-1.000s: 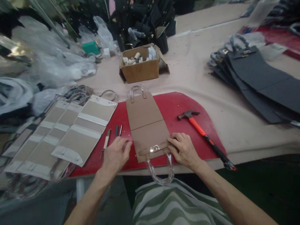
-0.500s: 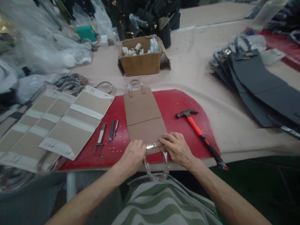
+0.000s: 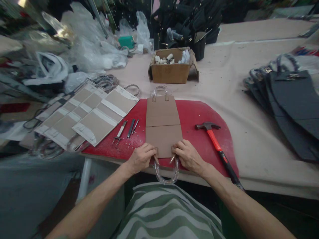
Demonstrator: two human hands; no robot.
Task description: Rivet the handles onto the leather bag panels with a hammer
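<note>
Tan panel [image 3: 163,127] lies flat on red board [image 3: 196,119], far handle [image 3: 160,89] pointing away from the person, near handle [image 3: 166,181] overhanging the board's near edge. Both handles clear-wrapped; a dark crease runs across the panel. Left hand [image 3: 142,157] at panel's near left corner, fingers clenched on it beside one end of near handle. Right hand [image 3: 188,156] at near right corner — fingers likewise pinched on panel, beside the other handle end. Exact grip under fingertips hidden; can't tell.

Claw hammer [image 3: 214,141] on board, R of panel, head away, grip end past near edge. Three slim hand tools [image 3: 131,128] L of panel, w/ small bits scattered nr them. Backed panels [image 3: 99,116] overlap board's L side. Open carton [image 3: 170,73] on tabletop [image 3: 219,79] beyond — white pcs inside. Dark grey panels [image 3: 292,99] stacked far R.
</note>
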